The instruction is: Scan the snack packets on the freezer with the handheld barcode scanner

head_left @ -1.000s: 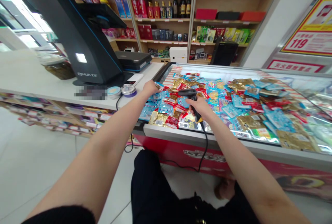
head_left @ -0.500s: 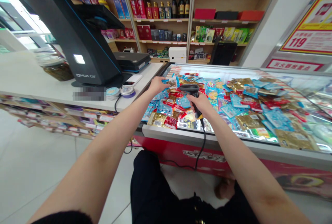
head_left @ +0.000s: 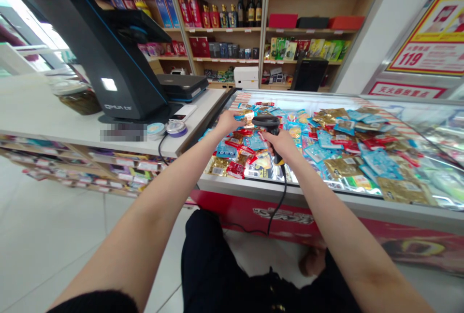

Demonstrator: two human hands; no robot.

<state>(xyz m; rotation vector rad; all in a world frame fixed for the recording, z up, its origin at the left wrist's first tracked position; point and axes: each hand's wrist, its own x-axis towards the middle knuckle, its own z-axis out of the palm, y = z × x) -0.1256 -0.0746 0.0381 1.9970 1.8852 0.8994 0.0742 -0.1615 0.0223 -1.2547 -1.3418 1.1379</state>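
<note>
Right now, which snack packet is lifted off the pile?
The blue packet pinched in the left hand; the others lie in the display chest.

Bright, even shop light, glare on the freezer's glass lid (head_left: 406, 122), edges bowed by the wide lens.

We're standing in a shop: tall wooden shelves (head_left: 226, 29) of boxed liquor and bottles, a black angular checkout terminal (head_left: 119, 62), a red-sided glass-topped freezer (head_left: 290, 191) heaped with foil snack packets (head_left: 344, 168), and a yellow-and-red price poster (head_left: 431, 37).
</note>
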